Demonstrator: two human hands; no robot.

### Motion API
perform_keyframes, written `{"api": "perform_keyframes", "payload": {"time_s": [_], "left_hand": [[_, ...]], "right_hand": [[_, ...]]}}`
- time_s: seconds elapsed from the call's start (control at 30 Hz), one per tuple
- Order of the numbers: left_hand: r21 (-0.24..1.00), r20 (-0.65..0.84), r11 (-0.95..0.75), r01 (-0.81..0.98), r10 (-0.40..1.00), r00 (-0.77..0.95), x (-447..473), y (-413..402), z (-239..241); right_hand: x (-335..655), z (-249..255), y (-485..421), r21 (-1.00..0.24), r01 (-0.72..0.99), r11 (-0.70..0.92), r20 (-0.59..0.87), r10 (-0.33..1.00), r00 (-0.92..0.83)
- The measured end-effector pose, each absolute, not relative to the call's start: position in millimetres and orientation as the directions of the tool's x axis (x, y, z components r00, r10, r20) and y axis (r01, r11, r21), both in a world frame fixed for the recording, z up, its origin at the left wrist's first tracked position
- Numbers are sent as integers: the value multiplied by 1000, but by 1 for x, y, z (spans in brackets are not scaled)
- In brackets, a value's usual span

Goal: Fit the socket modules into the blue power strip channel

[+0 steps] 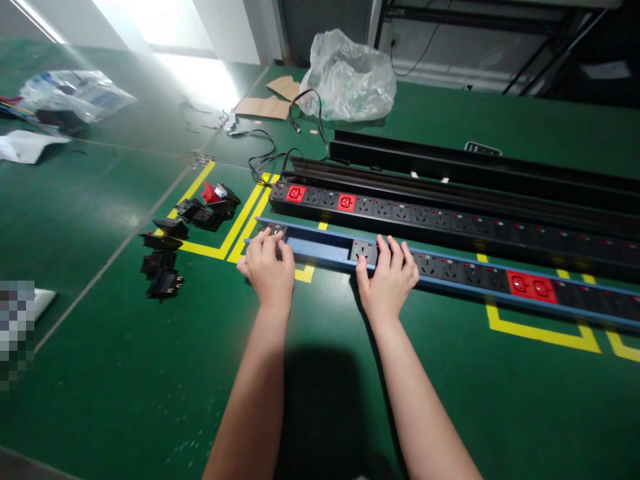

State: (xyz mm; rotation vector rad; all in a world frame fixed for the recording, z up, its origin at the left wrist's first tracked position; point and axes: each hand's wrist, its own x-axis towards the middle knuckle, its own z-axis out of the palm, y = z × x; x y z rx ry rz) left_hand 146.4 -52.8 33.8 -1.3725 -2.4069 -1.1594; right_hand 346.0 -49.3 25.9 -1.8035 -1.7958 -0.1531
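Note:
A long blue power strip rail (320, 250) lies across the green table, part filled with black sockets and a red pair (531, 285). My left hand (270, 267) is closed at the rail's left end, on a black socket module (277, 231) partly hidden under the fingers. Right of it, a stretch of the rail's channel shows bare blue metal. My right hand (387, 277) grips across the rail, thumb on the near side and fingers on the far side, beside a black socket (363, 251). The palm covers some of the sockets there.
Behind the rail lies a black power strip (400, 212) with red sockets, then black rails (450, 160). Loose black socket modules (165, 283) and a red one (211, 193) lie left. A cable (260, 160), clear plastic bag (347, 77) and cardboard (263, 107) are farther back.

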Motion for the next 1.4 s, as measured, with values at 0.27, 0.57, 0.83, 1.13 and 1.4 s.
{"api": "perform_keyframes", "payload": {"time_s": [0.27,0.57,0.83,1.13,1.4], "left_hand": [[541,482,252,803,689,-541,149,-53,33],[550,481,238,801,694,-536,149,-54,35],[558,463,213,802,722,-514,150,-56,37],[504,503,215,836,714,-487,151,-55,37],[495,510,194,847,724,-464,152,-56,39]], "right_hand": [[348,20,-47,-296,951,90,497,865,73],[348,19,-48,-287,954,90,508,858,72],[349,20,-48,-286,954,91,506,860,70],[349,21,-48,-303,949,86,485,871,76],[349,20,-48,-301,950,83,473,878,73]]}}
